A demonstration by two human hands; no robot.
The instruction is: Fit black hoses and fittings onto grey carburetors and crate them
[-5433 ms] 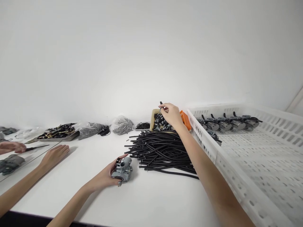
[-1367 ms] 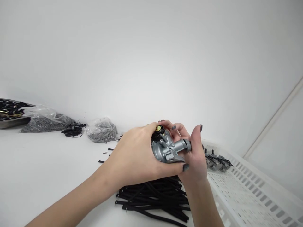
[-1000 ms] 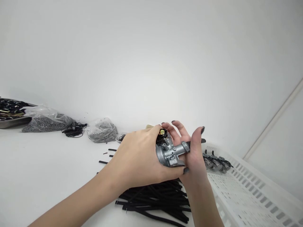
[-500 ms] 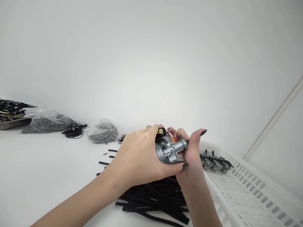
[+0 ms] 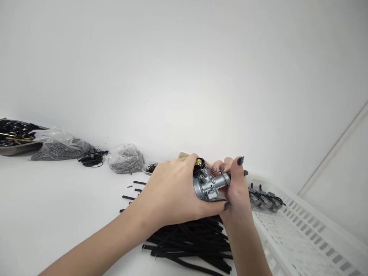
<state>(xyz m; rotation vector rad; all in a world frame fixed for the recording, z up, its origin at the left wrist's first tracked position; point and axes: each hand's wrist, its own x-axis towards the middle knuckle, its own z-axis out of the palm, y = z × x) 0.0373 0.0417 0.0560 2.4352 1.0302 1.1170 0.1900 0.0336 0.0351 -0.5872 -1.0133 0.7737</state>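
A grey metal carburetor point(image 5: 212, 186) is held up in front of me, over the black strips. My left hand point(image 5: 172, 191) wraps round its wide, round end, with the thumb along the near side. A brass-coloured screw point(image 5: 199, 162) shows at its top. My right hand point(image 5: 237, 184) closes about the narrow neck, fingers curled behind and thumb raised. From behind that thumb pokes a dark tip point(image 5: 245, 173), apparently in line with the neck; its kind I cannot make out. Below both hands lies a pile of black strips or tubes point(image 5: 189, 245) on the white table.
To the right stands a white perforated crate point(image 5: 310, 230) with several carburetors point(image 5: 266, 199) at its far end. Along the wall at left are a metal tray point(image 5: 21, 148) of dark parts, two clear bags point(image 5: 61, 147) of small parts and a black tangle point(image 5: 92, 157).
Both hands and the carburetor have shifted slightly right in view. The right thumb has bent inward over the neck, and the dark tip now shows beyond it. An orange bit is now hidden.
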